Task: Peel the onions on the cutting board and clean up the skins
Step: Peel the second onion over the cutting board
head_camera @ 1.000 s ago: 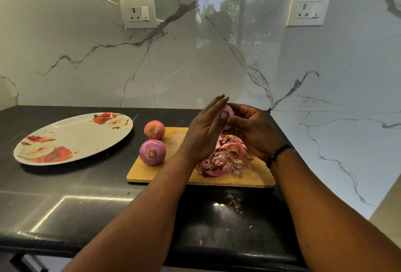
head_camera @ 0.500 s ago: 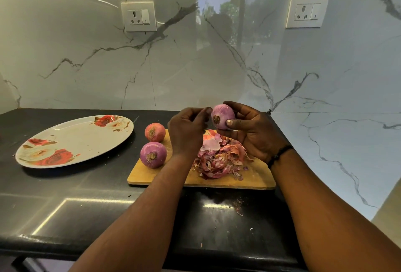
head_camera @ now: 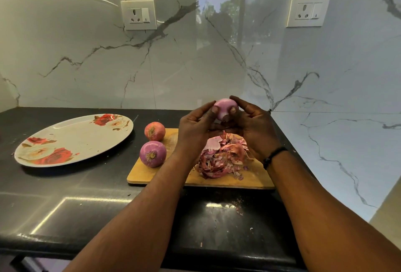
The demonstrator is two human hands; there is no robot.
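Observation:
Both hands hold one pale purple onion (head_camera: 224,107) in the air above the wooden cutting board (head_camera: 256,176). My left hand (head_camera: 195,127) grips it from the left with the thumb on its face. My right hand (head_camera: 252,127) grips it from the right, thumb pressed near a scrap of skin at its base. A heap of red and pink onion skins (head_camera: 221,158) lies on the board under the hands. At the board's left end sit a purple onion (head_camera: 153,154) and behind it a redder onion (head_camera: 155,131) with its skin on.
A large oval plate with red flowers (head_camera: 73,139) lies on the black counter (head_camera: 65,202) to the left. Small skin scraps (head_camera: 238,203) lie on the counter in front of the board. A marble wall with two sockets stands close behind.
The onion has been lifted a little and turned in my right hand. My left hand, curled beside it half a second ago, now grips it as well.

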